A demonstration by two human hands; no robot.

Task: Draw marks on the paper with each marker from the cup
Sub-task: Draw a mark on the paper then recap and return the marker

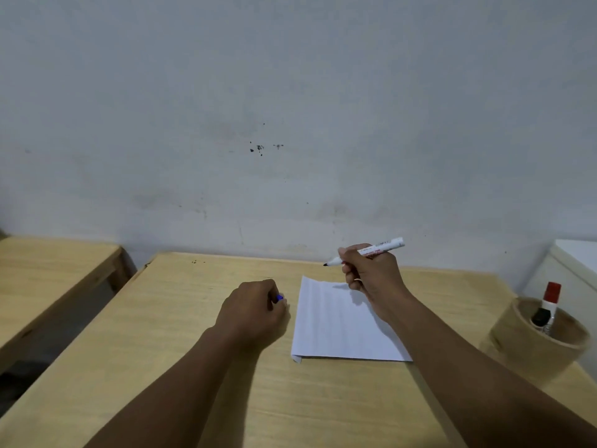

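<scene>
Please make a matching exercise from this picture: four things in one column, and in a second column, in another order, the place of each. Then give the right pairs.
Things:
1. uncapped marker
2. blue cap
3. red-capped marker
4. paper

Places:
A. standing in the cup
B. lying flat on the table
C. held in the right hand, above the table
D. in the closed left hand, only a bit showing

Pairs: 1-C, 2-D, 3-A, 4-B

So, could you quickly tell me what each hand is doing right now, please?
Left hand: closed on a blue cap.
Right hand: holding an uncapped marker.
</scene>
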